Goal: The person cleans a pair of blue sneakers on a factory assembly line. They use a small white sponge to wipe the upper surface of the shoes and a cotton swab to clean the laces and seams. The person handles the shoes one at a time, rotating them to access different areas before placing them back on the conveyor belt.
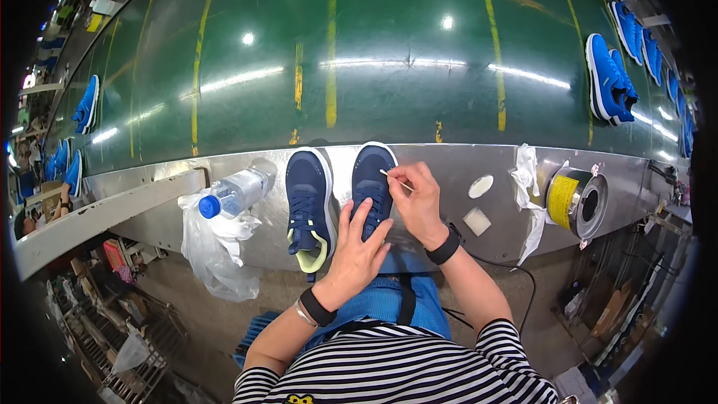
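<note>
A pair of navy sneakers with white soles lies on the metal ledge, toes pointing away from me. My left hand [356, 253] lies over the laces and opening of the right sneaker [369, 166], its fingers spread and touching the upper; the heel is hidden under it. Pinched in my right hand [419, 204] is a thin white cotton swab [384, 173], its tip at the side of that sneaker's toe. Beside it, the left sneaker [303, 185] shows a lime-green lining and is untouched.
A green conveyor belt [404, 97] carries bright blue shoes [609, 78]. On the metal ledge [441, 232] are a plastic bottle [243, 188] with a plastic bag, a white oval piece [481, 186], a white block [476, 221], crumpled tissue [526, 172] and a yellow-labelled can [574, 202].
</note>
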`<state>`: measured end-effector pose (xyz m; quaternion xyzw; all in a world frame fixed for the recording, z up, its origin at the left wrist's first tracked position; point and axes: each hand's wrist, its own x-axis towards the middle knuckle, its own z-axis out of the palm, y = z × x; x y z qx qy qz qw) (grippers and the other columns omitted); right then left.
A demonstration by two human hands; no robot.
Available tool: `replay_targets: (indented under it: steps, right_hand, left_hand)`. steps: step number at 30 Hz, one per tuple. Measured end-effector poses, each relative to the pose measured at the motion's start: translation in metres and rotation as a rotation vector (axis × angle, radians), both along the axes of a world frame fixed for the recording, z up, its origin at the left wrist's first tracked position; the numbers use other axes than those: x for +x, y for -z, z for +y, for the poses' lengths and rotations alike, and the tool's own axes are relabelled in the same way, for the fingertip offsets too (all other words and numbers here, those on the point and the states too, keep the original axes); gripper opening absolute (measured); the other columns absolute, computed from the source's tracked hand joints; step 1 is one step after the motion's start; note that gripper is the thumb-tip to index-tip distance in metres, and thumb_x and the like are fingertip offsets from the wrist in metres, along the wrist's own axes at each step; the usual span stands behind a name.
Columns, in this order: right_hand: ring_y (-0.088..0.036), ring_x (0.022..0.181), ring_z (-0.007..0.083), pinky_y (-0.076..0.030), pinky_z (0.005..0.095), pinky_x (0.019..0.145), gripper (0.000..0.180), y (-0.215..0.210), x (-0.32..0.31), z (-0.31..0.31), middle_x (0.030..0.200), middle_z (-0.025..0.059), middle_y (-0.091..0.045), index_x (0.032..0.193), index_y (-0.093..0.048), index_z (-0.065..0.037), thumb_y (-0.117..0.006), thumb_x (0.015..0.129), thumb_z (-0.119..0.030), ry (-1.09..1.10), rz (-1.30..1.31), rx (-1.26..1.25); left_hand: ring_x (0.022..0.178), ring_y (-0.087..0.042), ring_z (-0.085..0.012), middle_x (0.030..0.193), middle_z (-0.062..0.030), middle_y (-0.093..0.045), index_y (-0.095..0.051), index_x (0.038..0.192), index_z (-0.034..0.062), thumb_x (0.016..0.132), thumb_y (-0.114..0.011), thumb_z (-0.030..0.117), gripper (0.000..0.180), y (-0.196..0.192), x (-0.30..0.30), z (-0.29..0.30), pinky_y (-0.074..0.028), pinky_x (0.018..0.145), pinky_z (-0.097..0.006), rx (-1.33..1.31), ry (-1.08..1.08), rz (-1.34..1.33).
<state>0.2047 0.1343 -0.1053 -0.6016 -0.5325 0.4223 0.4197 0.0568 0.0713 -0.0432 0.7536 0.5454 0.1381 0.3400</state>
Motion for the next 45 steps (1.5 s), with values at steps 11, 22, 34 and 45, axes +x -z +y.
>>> replay_targets:
  steps: [11, 22, 34, 45]
  right_hand:
    - [-0.061, 0.075, 0.0166, -0.053, 0.0280, 0.070, 0.008, -0.008, 0.008, 0.006, 0.086, 0.0086, -0.057, 0.089, -0.065, 0.001, -0.065, 0.081, 0.003, -0.105, -0.078, -0.050]
    - [-0.060, 0.074, 0.0173, -0.050, 0.0287, 0.068, 0.008, -0.008, 0.007, 0.011, 0.082, 0.0078, -0.057, 0.089, -0.065, 0.000, -0.064, 0.081, 0.002, -0.088, -0.060, -0.018]
    - [-0.060, 0.074, 0.0175, -0.050, 0.0285, 0.068, 0.009, -0.010, 0.009, 0.012, 0.083, 0.0080, -0.057, 0.089, -0.064, 0.000, -0.064, 0.080, 0.003, -0.122, -0.075, -0.031]
    - [-0.060, 0.075, 0.0194, -0.048, 0.0318, 0.068, 0.009, -0.003, 0.007, 0.010, 0.084, 0.0080, -0.058, 0.090, -0.065, -0.002, -0.065, 0.081, 0.000, 0.011, 0.019, -0.021]
  left_hand:
    - [0.132, -0.027, -0.0528, 0.143, -0.0244, -0.030, -0.059, 0.120, 0.0117, 0.078, -0.070, 0.005, 0.044, 0.004, 0.000, -0.001, -0.033, 0.106, -0.058, 0.011, -0.015, -0.010]
    - [0.132, -0.026, -0.0526, 0.143, -0.0236, -0.031, -0.059, 0.119, 0.0120, 0.078, -0.070, 0.004, 0.044, 0.006, 0.001, -0.001, -0.033, 0.105, -0.058, 0.009, -0.014, -0.010]
    - [0.131, -0.027, -0.0534, 0.142, -0.0243, -0.031, -0.059, 0.118, 0.0114, 0.077, -0.071, 0.003, 0.044, 0.007, 0.002, -0.001, -0.034, 0.105, -0.058, 0.025, -0.014, -0.016]
    - [0.130, -0.028, -0.0534, 0.141, -0.0249, -0.032, -0.060, 0.117, 0.0105, 0.077, -0.070, 0.002, 0.042, 0.003, 0.002, 0.000, -0.034, 0.105, -0.058, 0.009, -0.025, -0.013]
